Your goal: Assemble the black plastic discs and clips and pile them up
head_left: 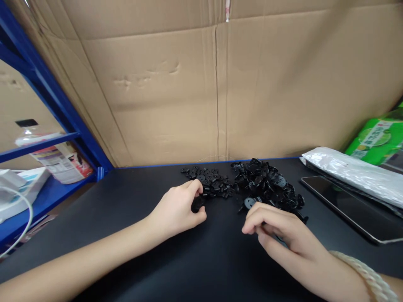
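My left hand [178, 207] is curled at the near edge of a heap of small black plastic pieces [217, 182]. Between its thumb and bent fingers sits a dark rounded black plastic part [197, 204], partly covered by the fingers. My right hand [286, 239] is in front of a second, taller heap of black plastic parts [267, 182], its fingers bent down toward the thumb. What lies inside the right fingers, if anything, is hidden. A round black disc with holes [249, 203] shows just behind the right fingertips.
On the right lie a dark-screened phone or tablet [352, 207], a silvery plastic package [355, 172] and a green pack [376, 140]. A blue metal shelf [59, 96] at left holds a bottle [58, 155] and a white cable [30, 214]. A cardboard wall [163, 92] rises behind the black tabletop [132, 197].
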`<state>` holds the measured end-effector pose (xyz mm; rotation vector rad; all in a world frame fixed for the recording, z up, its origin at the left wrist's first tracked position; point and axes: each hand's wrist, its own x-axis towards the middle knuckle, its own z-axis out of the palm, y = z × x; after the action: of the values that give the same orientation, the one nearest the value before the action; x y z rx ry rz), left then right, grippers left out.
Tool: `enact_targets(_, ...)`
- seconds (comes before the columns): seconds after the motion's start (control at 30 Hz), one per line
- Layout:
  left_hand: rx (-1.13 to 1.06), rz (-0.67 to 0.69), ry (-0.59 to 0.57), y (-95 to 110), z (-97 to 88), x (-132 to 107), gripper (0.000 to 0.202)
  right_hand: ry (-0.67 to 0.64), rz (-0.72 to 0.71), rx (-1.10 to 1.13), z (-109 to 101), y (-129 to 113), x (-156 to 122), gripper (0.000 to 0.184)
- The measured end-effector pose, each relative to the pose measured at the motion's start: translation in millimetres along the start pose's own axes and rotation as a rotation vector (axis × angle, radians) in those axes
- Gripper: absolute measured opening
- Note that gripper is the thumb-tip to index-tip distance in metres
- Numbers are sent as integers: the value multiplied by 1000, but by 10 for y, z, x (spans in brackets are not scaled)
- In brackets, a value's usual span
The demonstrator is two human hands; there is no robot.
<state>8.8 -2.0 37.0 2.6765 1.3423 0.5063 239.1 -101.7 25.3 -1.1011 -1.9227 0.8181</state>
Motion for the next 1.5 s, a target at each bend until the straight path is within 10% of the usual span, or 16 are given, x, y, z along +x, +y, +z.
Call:
enact_targets(0.5, -822, 403, 223, 442, 160, -274, 30, -363, 451, 1133, 220, 91, 28, 21)
enact_targets(0.97, -1178, 267, 90, 450, 270, -340, 30, -349, 464, 1042, 280, 188, 54, 29)
enact_targets(1.5, -872, 352, 63, 494, 288, -257, 18, -413, 565, 1063, 229, 147, 155, 23)
